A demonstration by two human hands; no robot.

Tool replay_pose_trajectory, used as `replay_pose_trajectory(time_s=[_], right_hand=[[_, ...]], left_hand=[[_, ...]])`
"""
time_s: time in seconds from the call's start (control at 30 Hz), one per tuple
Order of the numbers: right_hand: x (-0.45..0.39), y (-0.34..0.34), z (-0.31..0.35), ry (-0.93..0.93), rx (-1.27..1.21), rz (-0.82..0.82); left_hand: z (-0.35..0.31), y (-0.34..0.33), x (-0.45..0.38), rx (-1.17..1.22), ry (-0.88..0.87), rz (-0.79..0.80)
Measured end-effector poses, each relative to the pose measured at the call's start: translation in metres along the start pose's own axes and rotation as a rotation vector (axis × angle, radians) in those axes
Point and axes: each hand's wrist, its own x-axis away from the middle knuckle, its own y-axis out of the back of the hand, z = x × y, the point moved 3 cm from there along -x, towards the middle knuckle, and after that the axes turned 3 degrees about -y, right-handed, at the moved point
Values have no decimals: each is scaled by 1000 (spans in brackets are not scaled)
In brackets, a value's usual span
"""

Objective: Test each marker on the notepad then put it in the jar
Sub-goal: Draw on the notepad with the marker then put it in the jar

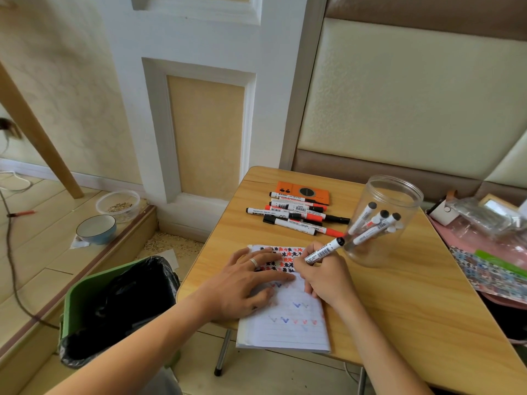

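A lined notepad [288,323] lies at the near edge of the small wooden table [399,309], with rows of red, black and blue marks on its page. My left hand [245,283] rests flat on the page, fingers spread. My right hand [322,277] grips a white black-ended marker [323,252], its tip down on the notepad. A clear plastic jar [379,223] stands just right of the pad with several markers inside. Several more red and black markers [296,215] lie in a loose pile behind the notepad.
An orange flat case [313,192] lies behind the marker pile. A green bin with a black liner [114,303] stands on the floor left of the table. Bags and patterned sheets [490,252] crowd the right. Two bowls [97,229] sit on the floor.
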Motion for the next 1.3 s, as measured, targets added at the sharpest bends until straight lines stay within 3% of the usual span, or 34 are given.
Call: replay_pose_trajectory(time_s=[0.37, 1.3], right_hand=[[4, 1, 3, -33, -2, -60], [2, -2, 4, -51, 25, -30]], left_hand=[[1, -1, 0, 8, 6, -3], [1, 0, 1, 18, -7, -20]])
